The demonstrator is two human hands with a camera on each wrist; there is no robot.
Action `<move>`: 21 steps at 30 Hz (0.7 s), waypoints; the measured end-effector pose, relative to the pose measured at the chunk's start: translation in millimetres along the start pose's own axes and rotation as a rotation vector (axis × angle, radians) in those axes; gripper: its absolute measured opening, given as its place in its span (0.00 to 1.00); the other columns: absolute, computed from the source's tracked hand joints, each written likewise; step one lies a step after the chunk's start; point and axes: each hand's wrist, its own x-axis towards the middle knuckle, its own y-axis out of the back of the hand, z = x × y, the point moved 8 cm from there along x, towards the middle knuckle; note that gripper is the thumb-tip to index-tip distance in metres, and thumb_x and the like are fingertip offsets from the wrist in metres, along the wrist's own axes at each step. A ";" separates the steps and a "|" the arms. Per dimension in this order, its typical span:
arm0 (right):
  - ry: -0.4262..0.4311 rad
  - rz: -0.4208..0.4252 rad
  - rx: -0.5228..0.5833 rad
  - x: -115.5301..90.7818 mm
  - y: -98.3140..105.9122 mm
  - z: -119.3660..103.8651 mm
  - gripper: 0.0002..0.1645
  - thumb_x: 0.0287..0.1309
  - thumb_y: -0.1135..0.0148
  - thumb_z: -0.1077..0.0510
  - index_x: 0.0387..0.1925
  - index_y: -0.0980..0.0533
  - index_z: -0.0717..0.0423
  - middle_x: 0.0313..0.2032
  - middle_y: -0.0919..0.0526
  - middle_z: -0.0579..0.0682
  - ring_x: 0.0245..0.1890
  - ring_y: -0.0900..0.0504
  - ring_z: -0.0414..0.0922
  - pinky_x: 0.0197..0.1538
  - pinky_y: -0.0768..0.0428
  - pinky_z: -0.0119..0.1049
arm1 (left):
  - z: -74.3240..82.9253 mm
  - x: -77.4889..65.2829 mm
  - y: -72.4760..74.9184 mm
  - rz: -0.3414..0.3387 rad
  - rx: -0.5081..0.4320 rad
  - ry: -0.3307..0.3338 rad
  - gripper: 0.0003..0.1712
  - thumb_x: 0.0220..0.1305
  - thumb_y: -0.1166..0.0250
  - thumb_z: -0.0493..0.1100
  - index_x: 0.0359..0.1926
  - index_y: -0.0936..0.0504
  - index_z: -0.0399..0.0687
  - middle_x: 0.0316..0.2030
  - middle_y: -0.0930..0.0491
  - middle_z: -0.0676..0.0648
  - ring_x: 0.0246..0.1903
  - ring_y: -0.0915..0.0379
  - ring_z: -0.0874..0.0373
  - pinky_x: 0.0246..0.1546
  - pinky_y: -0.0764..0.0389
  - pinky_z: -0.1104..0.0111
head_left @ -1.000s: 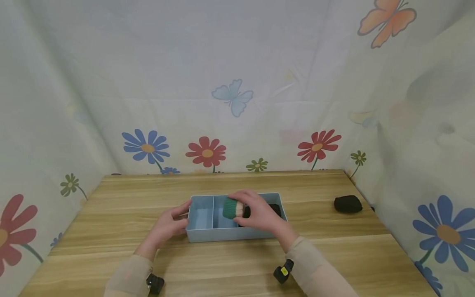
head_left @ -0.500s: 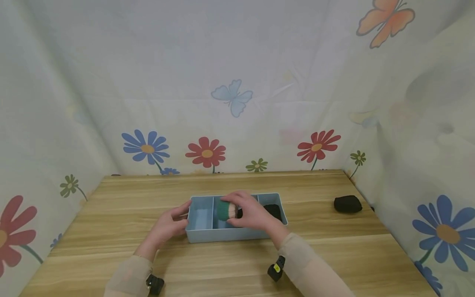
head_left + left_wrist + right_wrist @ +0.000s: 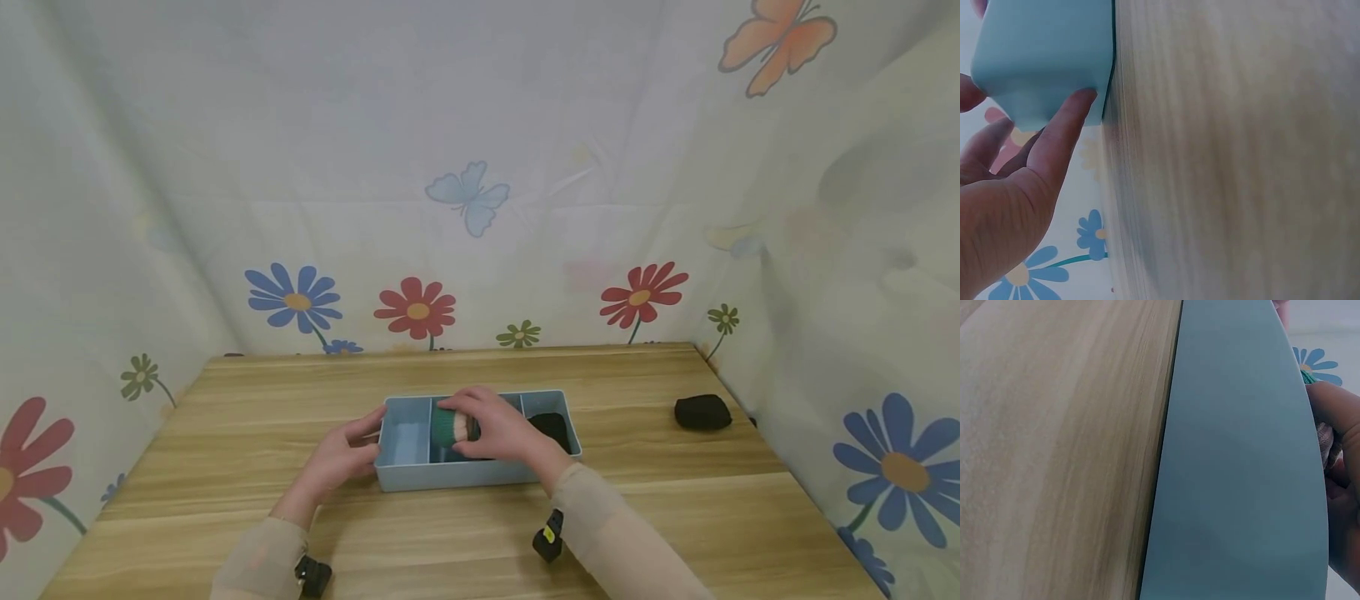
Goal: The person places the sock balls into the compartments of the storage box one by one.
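A light blue divided box (image 3: 450,477) stands on the wooden table. My right hand (image 3: 498,427) reaches into its middle compartment and grips a rolled-up sock (image 3: 444,427) with a green ribbed end, a cream band and a darker part. Thumb and fingers pinch it from opposite sides, just behind the front wall (image 3: 1241,456) in the right wrist view. My left hand (image 3: 341,454) touches the box's left end with fairly straight fingers. The left wrist view shows a fingertip (image 3: 1085,97) against that end wall. Black cloth (image 3: 551,427) lies in the right compartment.
A black bundle (image 3: 702,412) lies on the table (image 3: 637,375) toward the right edge. Flower-printed curtains (image 3: 480,100) hang behind the table and along both sides. A divider (image 3: 431,429) separates the box's left compartment from the middle one.
My right hand has moved left and slightly lower with the sock, up to the left divider of the middle compartment, uncovering the right divider and black cloth. The left hand stays put.
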 end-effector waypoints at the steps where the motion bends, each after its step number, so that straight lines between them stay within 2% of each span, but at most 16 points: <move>1: 0.005 -0.002 -0.005 0.7 -0.8 0.0 0.38 0.54 0.27 0.53 0.66 0.28 0.49 0.60 0.27 0.51 0.55 0.28 0.47 0.56 0.24 0.41 | 0.1 0.0 0.1 -0.001 0.000 -0.001 0.40 0.62 0.43 0.31 0.75 0.41 0.43 0.71 0.41 0.31 0.65 0.37 0.34 0.52 0.22 0.52; 9: 0.013 -0.017 -0.031 4.1 -4.4 -0.2 0.37 0.54 0.27 0.53 0.66 0.28 0.50 0.59 0.26 0.51 0.57 0.28 0.46 0.59 0.26 0.41 | -0.5 0.4 0.2 -0.008 -0.013 -0.010 0.40 0.62 0.43 0.30 0.75 0.41 0.43 0.71 0.41 0.31 0.65 0.38 0.34 0.52 0.21 0.52; 14: 0.016 -0.048 -0.068 5.4 -7.2 0.4 0.37 0.55 0.27 0.51 0.66 0.28 0.50 0.63 0.27 0.51 0.63 0.31 0.47 0.65 0.31 0.41 | -1.3 1.0 0.9 -0.011 -0.011 -0.011 0.39 0.62 0.43 0.30 0.75 0.41 0.43 0.71 0.41 0.30 0.66 0.38 0.34 0.53 0.22 0.51; 17: 0.020 -0.054 -0.061 4.0 -6.5 -0.1 0.37 0.56 0.28 0.51 0.66 0.28 0.51 0.65 0.29 0.52 0.66 0.34 0.49 0.67 0.33 0.43 | -1.5 1.2 0.7 -0.013 -0.010 -0.013 0.39 0.62 0.42 0.30 0.75 0.41 0.43 0.71 0.41 0.30 0.66 0.38 0.34 0.53 0.22 0.52; 21: 0.021 -0.028 -0.034 0.1 -1.4 -0.8 0.36 0.56 0.29 0.51 0.66 0.28 0.53 0.63 0.27 0.52 0.65 0.32 0.49 0.67 0.32 0.44 | -1.4 0.8 0.2 -0.009 -0.003 -0.009 0.40 0.62 0.42 0.31 0.75 0.40 0.43 0.71 0.41 0.31 0.65 0.38 0.34 0.52 0.21 0.52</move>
